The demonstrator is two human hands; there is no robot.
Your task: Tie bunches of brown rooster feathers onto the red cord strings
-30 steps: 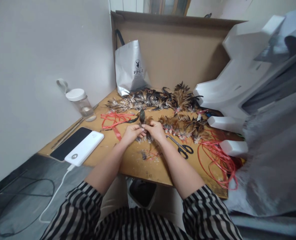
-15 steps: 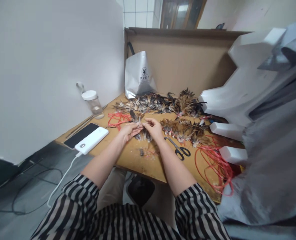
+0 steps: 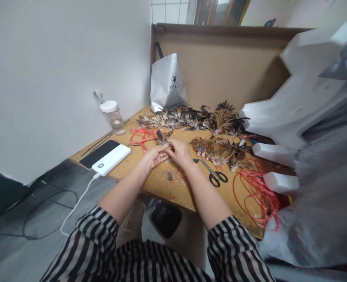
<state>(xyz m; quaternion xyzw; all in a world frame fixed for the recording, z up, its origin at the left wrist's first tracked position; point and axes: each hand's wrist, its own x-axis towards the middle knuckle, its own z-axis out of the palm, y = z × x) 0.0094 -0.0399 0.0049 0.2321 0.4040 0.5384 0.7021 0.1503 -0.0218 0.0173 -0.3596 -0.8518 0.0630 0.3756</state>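
Observation:
My left hand (image 3: 155,156) is closed on a small bunch of feathers (image 3: 163,138), whose dark and brown tips stand up above the fingers. My right hand (image 3: 178,152) meets it from the right, thumb and forefinger pinched at the base of the same bunch. Where the fingertips come together, the quills are mostly hidden. Right of my hands lies a row of brown feather bunches (image 3: 217,150) with red ties at their bases. Black-handled scissors (image 3: 213,174) rest in front of that row. Red strips (image 3: 144,135) lie behind my left hand.
A long pile of feathers (image 3: 187,117) runs along the back before a silver bag (image 3: 166,84). At left stand a lidded jar (image 3: 114,119), a phone (image 3: 98,153) and a white power bank (image 3: 111,159) with a cable. Tangled red strips (image 3: 257,196) and white foam blocks (image 3: 280,183) are at right.
My right hand has turned over further towards the left hand, covering more of the feathers between them. The whole view has shifted slightly; the things on the table stay in place.

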